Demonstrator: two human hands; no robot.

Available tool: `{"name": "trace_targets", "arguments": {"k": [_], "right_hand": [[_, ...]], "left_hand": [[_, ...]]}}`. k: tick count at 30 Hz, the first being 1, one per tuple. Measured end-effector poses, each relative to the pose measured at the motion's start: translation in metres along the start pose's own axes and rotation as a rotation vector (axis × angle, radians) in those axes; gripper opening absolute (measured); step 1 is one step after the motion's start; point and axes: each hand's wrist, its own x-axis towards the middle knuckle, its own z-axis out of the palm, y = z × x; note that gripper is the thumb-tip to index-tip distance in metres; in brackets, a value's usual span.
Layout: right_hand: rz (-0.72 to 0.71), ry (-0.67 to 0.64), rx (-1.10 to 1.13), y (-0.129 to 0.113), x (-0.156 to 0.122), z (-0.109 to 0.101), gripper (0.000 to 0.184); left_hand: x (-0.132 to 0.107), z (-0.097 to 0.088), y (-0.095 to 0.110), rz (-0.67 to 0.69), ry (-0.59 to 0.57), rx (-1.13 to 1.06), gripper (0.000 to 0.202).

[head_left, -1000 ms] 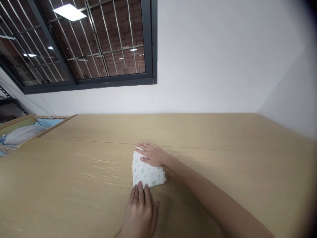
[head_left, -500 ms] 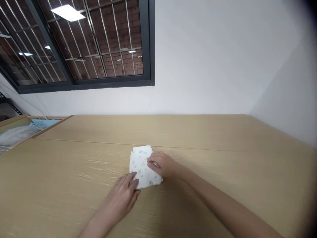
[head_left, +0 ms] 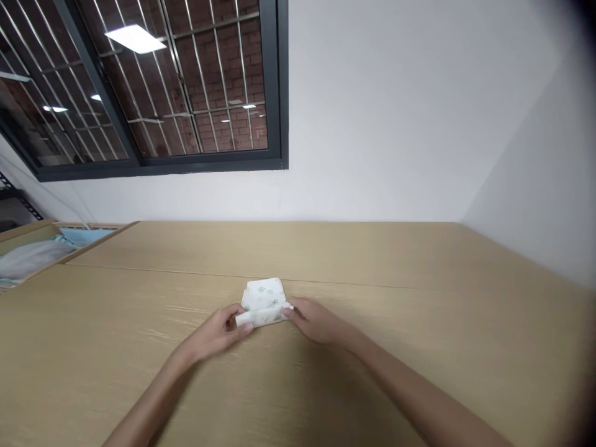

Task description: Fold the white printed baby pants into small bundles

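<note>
A white cloth [head_left: 263, 295] with small green and grey prints lies folded on the table, its near edge turned up and over towards the far side. My left hand [head_left: 221, 331] pinches the left end of that raised fold, thumb in front and fingers behind. At the right end, my right hand [head_left: 314, 318] grips the fold between thumb and fingers. The far part of the cloth lies flat on the surface.
The wood-toned table [head_left: 395, 347] has a seam running across it. At the far left stands a wooden-edged bin [head_left: 100, 239] with pale blue and white fabric inside. Behind are a white wall [head_left: 372, 124] and a dark-framed barred window [head_left: 209, 162].
The near part of the cloth has been lifted and folded away from me. My left hand has gone from resting on its corner to pinching it; my right hand has moved to the fold's right end.
</note>
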Motion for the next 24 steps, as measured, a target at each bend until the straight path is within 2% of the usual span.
{"name": "trace_targets", "arguments": {"k": [3,7,11,15,18,20,22,24], "right_hand": [[0.085,-0.024,0.091,0.004,0.016,0.000,0.039],[0.201,0.039,0.045,0.012,0.042,0.004,0.040],[0.333,0.103,-0.047,0.028,0.067,0.017,0.033],[0.404,0.184,-0.104,0.041,0.079,0.030,0.024],[0.454,0.243,-0.146,0.038,0.079,0.036,0.022],[0.391,0.345,-0.229,0.031,0.077,0.037,0.023],[0.188,0.452,-0.342,0.023,0.074,0.040,0.028],[-0.043,0.466,-0.414,0.019,0.072,0.046,0.036]], "left_hand": [[0.016,-0.004,-0.017,-0.023,0.048,-0.055,0.049],[0.048,-0.002,-0.033,-0.063,0.205,-0.002,0.043],[0.074,0.011,-0.040,-0.134,0.356,0.086,0.026],[0.080,0.027,-0.042,-0.228,0.508,0.205,0.015],[0.077,0.034,-0.040,-0.220,0.594,0.251,0.027],[0.075,0.037,-0.036,-0.143,0.640,0.266,0.040],[0.075,0.041,-0.031,-0.029,0.658,0.269,0.048],[0.077,0.048,-0.028,0.099,0.620,0.249,0.057]]}}
